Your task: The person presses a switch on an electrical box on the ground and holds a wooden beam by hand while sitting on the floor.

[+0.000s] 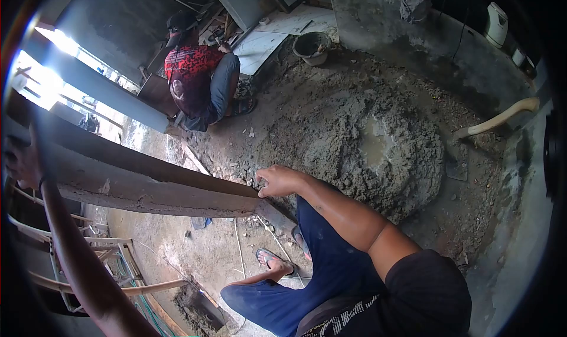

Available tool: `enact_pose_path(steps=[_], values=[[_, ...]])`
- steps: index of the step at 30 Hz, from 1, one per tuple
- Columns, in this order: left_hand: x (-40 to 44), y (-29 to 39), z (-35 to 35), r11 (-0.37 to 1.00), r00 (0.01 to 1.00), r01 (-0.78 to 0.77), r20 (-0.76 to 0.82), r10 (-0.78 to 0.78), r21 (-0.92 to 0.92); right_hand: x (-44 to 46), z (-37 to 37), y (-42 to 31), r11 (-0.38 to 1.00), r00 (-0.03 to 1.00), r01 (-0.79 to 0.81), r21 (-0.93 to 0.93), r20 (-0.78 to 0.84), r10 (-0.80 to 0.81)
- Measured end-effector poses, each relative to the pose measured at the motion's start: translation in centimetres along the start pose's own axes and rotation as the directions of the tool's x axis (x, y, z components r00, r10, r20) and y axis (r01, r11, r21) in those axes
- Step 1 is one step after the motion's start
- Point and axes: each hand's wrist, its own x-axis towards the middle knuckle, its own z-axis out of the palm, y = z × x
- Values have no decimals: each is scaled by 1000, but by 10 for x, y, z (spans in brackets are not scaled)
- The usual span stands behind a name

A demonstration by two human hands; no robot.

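A long grey concrete post point(147, 189) runs from the far left to beside my knee. Against its left part rests my left hand point(22, 163), fingers apart and partly lost in the dark edge of the view. My right hand point(279, 180) lies near the post's other end above my bent knee, its fingers loosely curved and apart, with nothing visible in them. Right of that hand spreads a mound of wet mortar point(407, 154) with a pool of water point(375, 145) in its middle.
A person in a red and black shirt point(192, 71) squats beyond the post, near pale boards point(260, 48). A black bucket point(312, 48) stands behind the mound. At the right, a shovel with a curved wooden handle point(502, 117) lies by the wall. Wooden frames point(112, 248) are lower left.
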Motion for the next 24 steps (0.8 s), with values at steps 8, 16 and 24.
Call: enact_pose_path(steps=[8, 16, 24], values=[[3, -5, 14, 983, 982, -21, -179, 54, 182, 0, -1, -2, 1000, 1000, -10, 11, 4, 9], [19, -29, 45, 919, 867, -1, -458, 198, 394, -3, -5, -6, 998, 999, -34, 45, 16, 33], [17, -27, 40, 935, 953, 12, -288, 97, 355, -3, -6, -7, 998, 999, -36, 50, 16, 35]])
